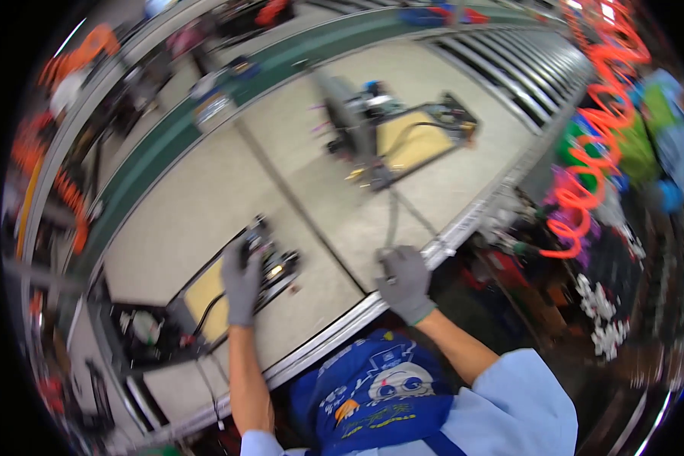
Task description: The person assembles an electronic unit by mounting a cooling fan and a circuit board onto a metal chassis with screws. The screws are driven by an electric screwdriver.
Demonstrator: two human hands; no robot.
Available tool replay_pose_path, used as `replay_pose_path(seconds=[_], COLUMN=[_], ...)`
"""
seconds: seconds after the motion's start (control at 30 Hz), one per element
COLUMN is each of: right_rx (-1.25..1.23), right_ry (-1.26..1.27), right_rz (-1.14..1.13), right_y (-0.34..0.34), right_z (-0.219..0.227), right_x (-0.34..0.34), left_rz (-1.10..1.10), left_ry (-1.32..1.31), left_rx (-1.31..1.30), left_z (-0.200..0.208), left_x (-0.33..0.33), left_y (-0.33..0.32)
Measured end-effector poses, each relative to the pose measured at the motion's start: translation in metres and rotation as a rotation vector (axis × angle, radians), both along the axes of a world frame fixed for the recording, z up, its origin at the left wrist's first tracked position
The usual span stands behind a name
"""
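Note:
My left hand, in a grey glove, lies over an opened device with a pale yellow panel and a cluster of dark and metal parts. Its fingertips are at those parts, but blur hides whether they grip any. A black cable curves across the panel. My right hand, also in a grey glove, is at the near edge of the pale worktop with its fingers curled in. A grey cable runs down to it from a second opened device; what the fingers hold does not show.
A dark upright panel stands beside the second device. Metal rollers lie at the far right. Orange coiled hoses hang beyond the right edge. At the left is a dark housing. Behind runs a green belt.

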State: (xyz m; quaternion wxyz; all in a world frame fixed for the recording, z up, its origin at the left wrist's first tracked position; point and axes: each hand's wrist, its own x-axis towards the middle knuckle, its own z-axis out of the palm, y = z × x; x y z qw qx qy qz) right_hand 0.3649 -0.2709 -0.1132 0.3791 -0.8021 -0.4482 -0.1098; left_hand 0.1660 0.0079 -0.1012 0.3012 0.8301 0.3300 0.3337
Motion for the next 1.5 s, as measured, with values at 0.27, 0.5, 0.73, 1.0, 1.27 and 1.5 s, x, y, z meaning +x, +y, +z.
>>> replay_pose_path(seconds=[0.27, 0.5, 0.73, 1.0, 1.27, 1.5], right_rx=[-0.003, 0.007, 0.018, -0.017, 0.033, 0.028], right_ry=[-0.090, -0.065, -0.051, -0.036, -0.070, -0.048], right_rz=[0.031, 0.021, 0.032, 0.010, 0.014, 0.031], right_y=[0.009, 0.010, 0.011, 0.012, 0.009, 0.006], right_z=[-0.002, 0.002, -0.001, -0.001, -0.005, -0.006], right_x=[-0.005, -0.010, -0.008, -0.010, -0.007, -0.011], left_rz=[0.016, 0.034, 0.025, 0.055, 0.016, 0.081], left_ry=[-0.020, -0.012, -0.001, 0.030, -0.117, -0.370], left_rx=[0.116, 0.109, 0.040, 0.019, 0.005, 0.131], left_z=[0.002, 0.002, 0.007, 0.003, 0.010, 0.058], left_x=[0.002, 0.002, 0.003, 0.001, 0.004, -0.009], left_y=[-0.004, -0.008, -0.009, -0.009, -0.014, -0.073])
